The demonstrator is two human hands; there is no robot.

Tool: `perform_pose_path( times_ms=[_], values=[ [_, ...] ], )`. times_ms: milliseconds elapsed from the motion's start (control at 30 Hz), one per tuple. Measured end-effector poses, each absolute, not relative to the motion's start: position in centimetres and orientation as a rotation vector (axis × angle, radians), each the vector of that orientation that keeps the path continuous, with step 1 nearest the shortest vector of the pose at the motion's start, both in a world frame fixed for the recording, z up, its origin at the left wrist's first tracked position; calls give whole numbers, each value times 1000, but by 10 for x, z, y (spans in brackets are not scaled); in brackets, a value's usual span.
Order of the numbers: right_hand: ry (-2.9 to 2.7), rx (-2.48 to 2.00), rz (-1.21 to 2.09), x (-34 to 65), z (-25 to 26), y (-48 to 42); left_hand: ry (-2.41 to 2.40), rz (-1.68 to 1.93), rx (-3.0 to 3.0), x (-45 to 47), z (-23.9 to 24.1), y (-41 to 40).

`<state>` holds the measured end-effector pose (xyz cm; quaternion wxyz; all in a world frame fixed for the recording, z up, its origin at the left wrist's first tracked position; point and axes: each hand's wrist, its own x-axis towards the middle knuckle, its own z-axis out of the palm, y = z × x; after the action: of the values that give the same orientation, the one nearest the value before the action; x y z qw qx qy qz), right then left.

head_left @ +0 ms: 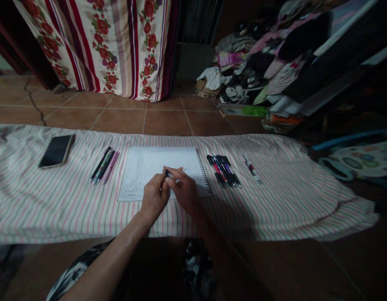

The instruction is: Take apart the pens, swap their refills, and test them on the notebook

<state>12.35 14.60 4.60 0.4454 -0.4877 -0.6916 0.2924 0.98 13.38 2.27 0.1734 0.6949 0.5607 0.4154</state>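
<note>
My left hand [154, 196] and my right hand [185, 190] meet over an open spiral notebook [181, 154]. Between their fingertips is a pen [166, 172], of which a dark end shows; the fingers cover most of the rest. Both hands are closed, fingers bent around it. The notebook's left part carries printed lines, and its wire binding runs along the right edge. Right of the notebook lies a row of several pens [224, 171], dark, red and purple. Farther right, one patterned pen [251, 168] lies apart. Several more pens [104, 165], black, teal and pink, lie to the left.
A phone [56, 151] lies at the left on the striped cloth [290, 188] covering the low table. Beyond stand a floral curtain [118, 46] and a tiled floor [124, 115]. A heap of clothes [240, 62] fills the back right, with a painted plastic item [362, 159] nearer.
</note>
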Motion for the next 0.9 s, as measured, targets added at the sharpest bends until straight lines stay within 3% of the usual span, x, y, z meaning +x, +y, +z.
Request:
perform_pose_path(
  times_ms=[300,900],
  values=[
    [-1652,-1304,473,113,45,146,1475,1236,1894,10,20,135],
    [-1699,-1474,314,113,45,142,1586,1132,1659,12,34,128]
  ],
)
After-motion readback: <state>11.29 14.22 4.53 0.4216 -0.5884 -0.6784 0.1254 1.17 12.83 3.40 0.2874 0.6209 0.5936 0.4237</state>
